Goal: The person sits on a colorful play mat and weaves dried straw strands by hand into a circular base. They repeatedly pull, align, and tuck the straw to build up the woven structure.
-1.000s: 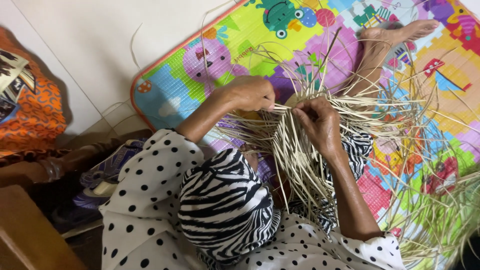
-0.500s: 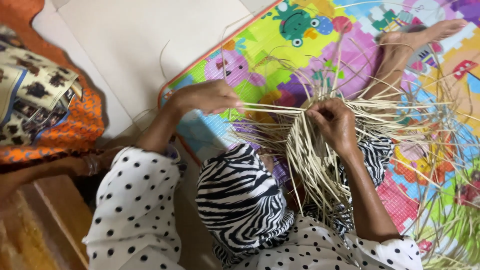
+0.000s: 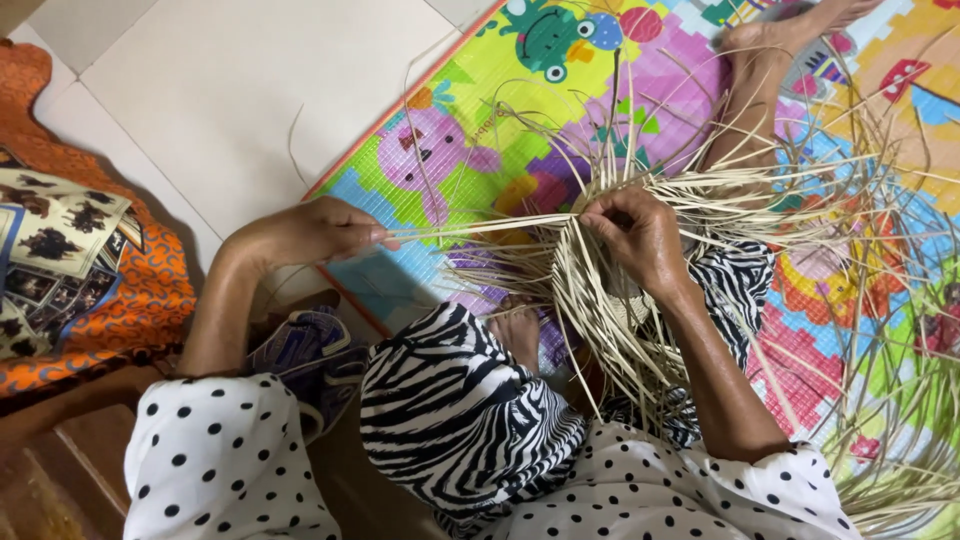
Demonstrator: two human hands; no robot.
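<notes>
At the far left of the frame an orange patterned cloth (image 3: 90, 270) lies bunched on the floor, and above it the pale floor tiles (image 3: 220, 90) run bare toward the upper middle, the widest open room in view.

The left hand (image 3: 310, 232) sits left of centre, over the edge where the tiles meet the colourful play mat (image 3: 470, 130). It is pinched shut on the ends of a few long straw strips (image 3: 480, 228), drawing them out level and taut to the left; held that way, the strands appear kept apart from the loose mass so one can be sorted from the rest.

Below, in the lower middle, a zebra-striped cloth (image 3: 450, 420) covers the knee, and the polka-dot sleeves (image 3: 230, 460) fill the bottom edge, leaving little room there.

The right hand (image 3: 640, 235), right of centre, is clenched on the same strips where they join the woven straw bundle (image 3: 620, 320), which fans down over the lap; this grip seems to anchor the work against the pull.

Toward the right, loose strands spread over the mat to the frame's edge, and a bare foot (image 3: 770, 40) rests at the upper right, so that side is crowded.
</notes>
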